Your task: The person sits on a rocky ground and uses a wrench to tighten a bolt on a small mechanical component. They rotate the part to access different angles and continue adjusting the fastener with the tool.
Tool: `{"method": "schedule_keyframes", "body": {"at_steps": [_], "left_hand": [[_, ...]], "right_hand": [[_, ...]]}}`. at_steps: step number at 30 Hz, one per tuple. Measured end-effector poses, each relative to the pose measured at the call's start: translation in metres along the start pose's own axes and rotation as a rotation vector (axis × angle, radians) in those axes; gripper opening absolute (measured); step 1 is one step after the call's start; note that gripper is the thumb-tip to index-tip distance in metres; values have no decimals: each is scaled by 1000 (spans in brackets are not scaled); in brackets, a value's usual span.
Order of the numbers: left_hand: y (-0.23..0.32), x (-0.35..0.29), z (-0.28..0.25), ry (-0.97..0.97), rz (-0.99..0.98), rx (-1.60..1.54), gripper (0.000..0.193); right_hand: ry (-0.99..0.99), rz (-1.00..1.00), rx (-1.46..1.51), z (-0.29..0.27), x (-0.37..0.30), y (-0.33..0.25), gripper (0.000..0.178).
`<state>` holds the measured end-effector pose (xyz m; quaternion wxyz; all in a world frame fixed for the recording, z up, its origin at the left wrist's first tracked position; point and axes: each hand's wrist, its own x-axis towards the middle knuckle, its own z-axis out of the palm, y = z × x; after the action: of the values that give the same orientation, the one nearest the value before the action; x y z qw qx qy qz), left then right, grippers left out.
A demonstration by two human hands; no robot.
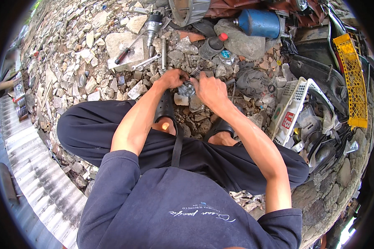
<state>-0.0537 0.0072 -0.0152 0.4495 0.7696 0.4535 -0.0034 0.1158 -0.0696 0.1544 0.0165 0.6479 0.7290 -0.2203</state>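
The left hand (171, 79) and right hand (210, 90) are slightly apart, fingers curled, either side of a grey part (187, 89); whether either grips it, I cannot tell. Stones (64, 47) spread around the part. Beyond it, leftward, lie a wrench (146, 62) and screwdriver (123, 55); beyond, slightly right, a bottle (210, 47); well right, a crate (283, 114).

Navy short-sleeved T-shirt (153, 207) with white lettering (214, 213), black trousers (99, 128), dark perforated clogs (165, 108)
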Motion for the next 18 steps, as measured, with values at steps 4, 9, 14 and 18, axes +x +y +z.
{"method": "schedule_keyframes", "body": {"at_steps": [4, 9, 14, 18], "left_hand": [[-6, 0, 0, -1, 57, -28, 25], [2, 0, -3, -7, 49, -52, 25], [1, -4, -5, -12, 54, -32, 28], [8, -7, -6, -8, 26, -38, 34]], "right_hand": [[-32, 42, -7, -4, -5, -8, 44], [-71, -44, -55, 7, -1, 2, 58], [-111, -27, -183, -13, -1, -18, 57], [-7, 27, -127, -4, -1, -22, 57]]}}
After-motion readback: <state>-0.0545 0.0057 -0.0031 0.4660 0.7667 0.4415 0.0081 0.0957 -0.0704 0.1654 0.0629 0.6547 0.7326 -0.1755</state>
